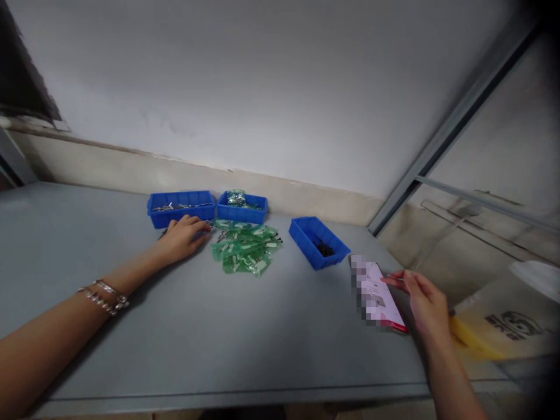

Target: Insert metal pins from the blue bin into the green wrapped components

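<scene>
My left hand (186, 236) rests on the table just in front of a blue bin (181, 219) of thin metal pieces. Its fingers are apart and slightly bent, the tips near small metal bits beside a pile of green plastic packets (247, 248). What lies under the palm is hidden. At the right, my right hand (426, 303) hovers over the edge of a phone (380, 291) with a lit screen. One or two of its fingers stretch to the screen; nothing shows in its grip. Part of the phone is pixelated.
A second blue bin (242, 214) holds green packets behind the pile. A third blue bin (317, 242), with small black parts, sits right of centre. Grey metal uprights (455, 128) and a translucent bag with yellow (507, 321) stand at the right. The wall (262, 105) bounds the table's back.
</scene>
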### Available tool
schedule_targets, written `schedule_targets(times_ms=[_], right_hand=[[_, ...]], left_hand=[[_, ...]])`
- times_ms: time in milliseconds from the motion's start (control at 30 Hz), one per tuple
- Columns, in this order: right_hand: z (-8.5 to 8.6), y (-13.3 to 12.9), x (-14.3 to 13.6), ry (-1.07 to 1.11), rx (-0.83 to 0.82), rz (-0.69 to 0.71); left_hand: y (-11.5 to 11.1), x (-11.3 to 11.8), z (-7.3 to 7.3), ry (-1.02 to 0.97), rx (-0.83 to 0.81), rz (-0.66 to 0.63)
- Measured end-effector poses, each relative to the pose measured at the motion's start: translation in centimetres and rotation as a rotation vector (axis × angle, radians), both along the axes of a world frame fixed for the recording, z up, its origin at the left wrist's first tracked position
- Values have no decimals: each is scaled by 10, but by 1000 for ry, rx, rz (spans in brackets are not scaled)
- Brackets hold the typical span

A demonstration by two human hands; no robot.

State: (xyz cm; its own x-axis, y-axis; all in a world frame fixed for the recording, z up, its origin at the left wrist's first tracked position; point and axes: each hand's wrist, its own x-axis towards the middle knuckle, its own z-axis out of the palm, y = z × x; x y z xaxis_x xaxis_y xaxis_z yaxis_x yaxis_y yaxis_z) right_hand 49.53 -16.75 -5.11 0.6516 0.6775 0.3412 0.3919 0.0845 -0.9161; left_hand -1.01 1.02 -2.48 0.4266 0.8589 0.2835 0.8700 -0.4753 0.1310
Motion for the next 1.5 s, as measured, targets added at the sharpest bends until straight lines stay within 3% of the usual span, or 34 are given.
schedule_targets(times_ms=[533,733,1033,1267,1500], right_hand=[[-2,0,1,-63,-76,72],[-1,2,2,-110,-70,12],[0,0,-2,-68,-73,25],[1,1,0,-157,-93,15],[3,0,-4,-47,-40,-6]], left_hand=[[-3,2,5,-3,24,9],[-1,1,3,-47,39,-14],[0,0,3,-47,46,-24],[-1,1,4,-28,31,-10],[2,-2,1,-26,42,-30]])
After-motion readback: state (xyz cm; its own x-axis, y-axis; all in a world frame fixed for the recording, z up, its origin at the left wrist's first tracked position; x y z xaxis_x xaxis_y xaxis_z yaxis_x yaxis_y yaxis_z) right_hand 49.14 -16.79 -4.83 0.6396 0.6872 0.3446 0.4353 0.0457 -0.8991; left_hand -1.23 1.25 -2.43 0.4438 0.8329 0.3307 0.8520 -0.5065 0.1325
